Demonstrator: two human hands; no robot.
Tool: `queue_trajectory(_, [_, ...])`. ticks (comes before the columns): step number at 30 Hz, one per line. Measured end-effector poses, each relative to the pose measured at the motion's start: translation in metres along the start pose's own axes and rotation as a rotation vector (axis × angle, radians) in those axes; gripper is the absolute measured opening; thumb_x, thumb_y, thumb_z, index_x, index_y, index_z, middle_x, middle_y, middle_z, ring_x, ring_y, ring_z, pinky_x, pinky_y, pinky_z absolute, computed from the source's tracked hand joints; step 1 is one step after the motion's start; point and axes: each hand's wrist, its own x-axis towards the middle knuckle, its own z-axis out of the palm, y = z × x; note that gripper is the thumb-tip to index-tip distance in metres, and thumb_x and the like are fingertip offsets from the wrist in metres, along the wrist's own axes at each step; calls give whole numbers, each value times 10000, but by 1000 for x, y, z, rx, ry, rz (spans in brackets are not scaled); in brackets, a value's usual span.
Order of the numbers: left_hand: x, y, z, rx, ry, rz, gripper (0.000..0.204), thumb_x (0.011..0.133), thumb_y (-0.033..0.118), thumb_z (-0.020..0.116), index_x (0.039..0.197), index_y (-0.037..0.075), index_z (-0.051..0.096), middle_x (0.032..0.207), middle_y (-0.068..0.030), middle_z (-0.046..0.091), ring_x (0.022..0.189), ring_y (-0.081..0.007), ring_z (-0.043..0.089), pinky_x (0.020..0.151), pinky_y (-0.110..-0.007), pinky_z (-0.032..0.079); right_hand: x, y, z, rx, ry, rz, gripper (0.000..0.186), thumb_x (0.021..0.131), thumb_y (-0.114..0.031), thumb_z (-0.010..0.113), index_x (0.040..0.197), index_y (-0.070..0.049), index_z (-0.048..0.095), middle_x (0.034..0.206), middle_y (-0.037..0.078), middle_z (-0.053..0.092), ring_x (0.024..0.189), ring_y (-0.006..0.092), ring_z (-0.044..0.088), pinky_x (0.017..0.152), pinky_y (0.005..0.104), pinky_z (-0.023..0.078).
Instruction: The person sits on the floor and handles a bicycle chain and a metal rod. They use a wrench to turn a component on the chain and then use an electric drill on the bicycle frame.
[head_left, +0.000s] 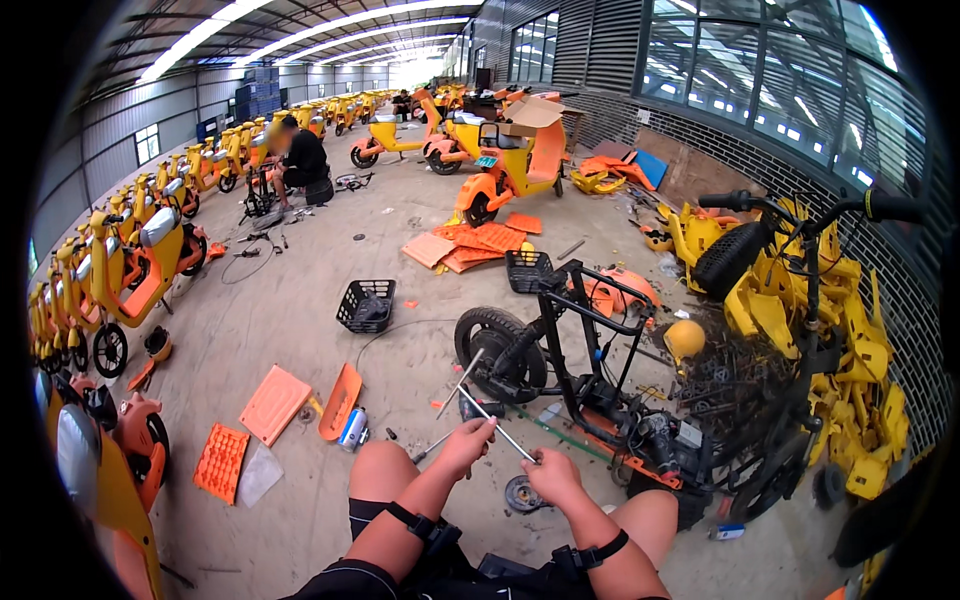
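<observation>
The left hand [468,447] and right hand [556,478] both grip the T-wrench [512,440], holding it slantwise above the floor [300,340] (that stripped scooter [655,432] stands close by, to the right).

No readable text: print on blue-white can [353,429] left of left hand [467,447] and green plate [486,161] on scooter [515,165] well ahead is too small.

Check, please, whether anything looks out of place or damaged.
Yes: the nearest scooter at right is stripped, unlike the parked yellow scooters at left. Beside it, yellow body panels are heaped untidily; orange panels lie loose on the floor. Damage is unclear.
</observation>
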Motion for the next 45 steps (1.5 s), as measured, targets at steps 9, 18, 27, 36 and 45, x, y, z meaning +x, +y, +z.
queue_trajectory(9, [10,-13,0,40,-101,78,362,999,397,566,979,42,632,836,-21,610,759,-110,563,690,-267,455,0,3,-2,193,64,-40,332,857,-273,732,1000,23,688,837,145,717,740,220,685,695,336,522])
queue_trajectory(18, [-1,-2,12,84,17,262,451,989,321,603,1274,-28,593,1150,-126,671,1063,-185,601,937,-313,459,14,32,9,324,135,-58,343,863,-297,709,988,22,693,840,169,714,775,284,691,705,371,522])
queue_trajectory(27, [-8,2,8,303,41,114,448,961,315,615,1285,5,602,1199,-134,659,1121,-194,590,966,-326,453,21,43,-50,267,568,43,296,913,-288,634,939,7,638,836,193,694,804,364,678,719,426,505])
queue_trajectory(36, [0,-8,-2,706,-235,56,380,946,344,586,1102,7,669,1048,-94,710,961,-206,656,849,-345,510,35,47,-13,214,322,11,307,921,-277,641,907,29,628,805,174,660,748,307,643,700,408,483])
queue_trajectory(45, [-12,-29,1,845,-763,43,445,971,420,562,1146,22,656,1043,-137,701,973,-255,640,862,-375,500,19,17,-77,1028,486,-181,209,1016,-185,550,1120,-15,613,785,-33,548,629,35,422,553,208,345])
